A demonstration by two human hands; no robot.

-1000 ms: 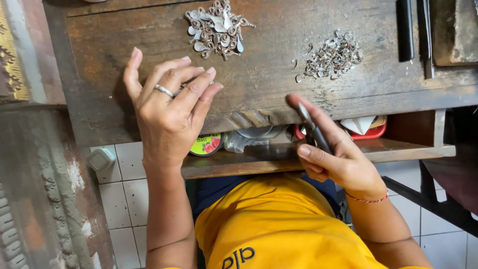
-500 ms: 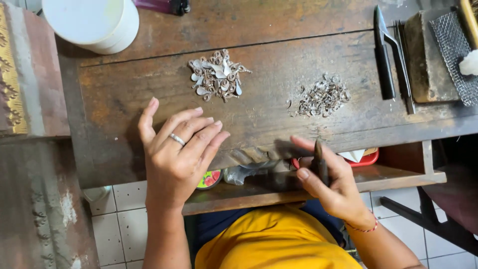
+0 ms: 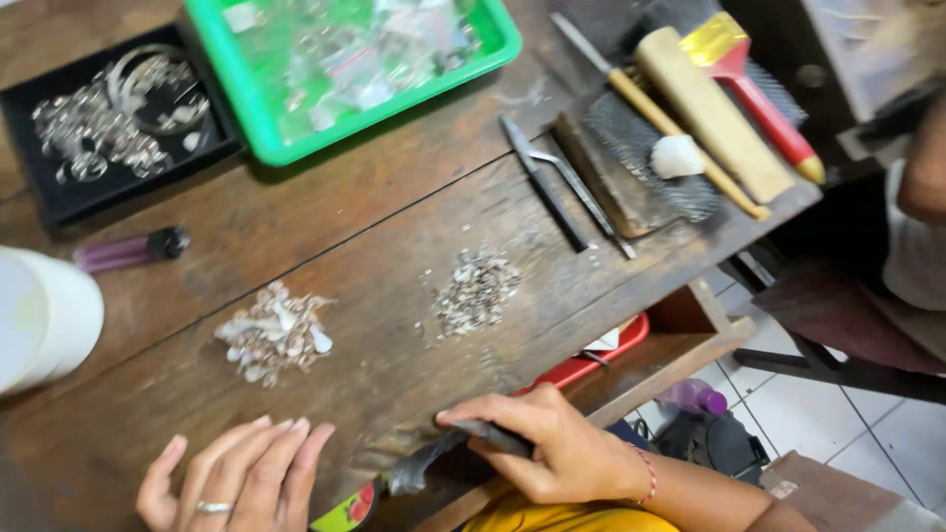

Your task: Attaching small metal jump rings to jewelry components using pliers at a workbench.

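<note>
My left hand (image 3: 235, 473) lies flat on the near edge of the dark wooden bench (image 3: 394, 256), fingers together, a ring on one finger, holding nothing. My right hand (image 3: 552, 448) grips a dark slim tool (image 3: 493, 436) at the bench's front edge. A pile of larger silver pieces (image 3: 276, 333) lies just beyond my left hand. A heap of smaller silver bits (image 3: 478, 289) sits beyond my right hand.
A green tray (image 3: 493, 44) of bagged items and a black tray (image 3: 59, 202) of silver rings stand at the back. Tweezers (image 3: 557, 192), a wire brush (image 3: 641, 158), a wooden mallet (image 3: 709, 108), a purple lighter (image 3: 128, 251) and a white tub (image 3: 44, 315) lie around. Another person's arm (image 3: 921, 167) shows at right.
The view has swung up and tilted, so both hands sit lower in frame and the trays at the back appear. My right hand has kept hold of the dark tool.
</note>
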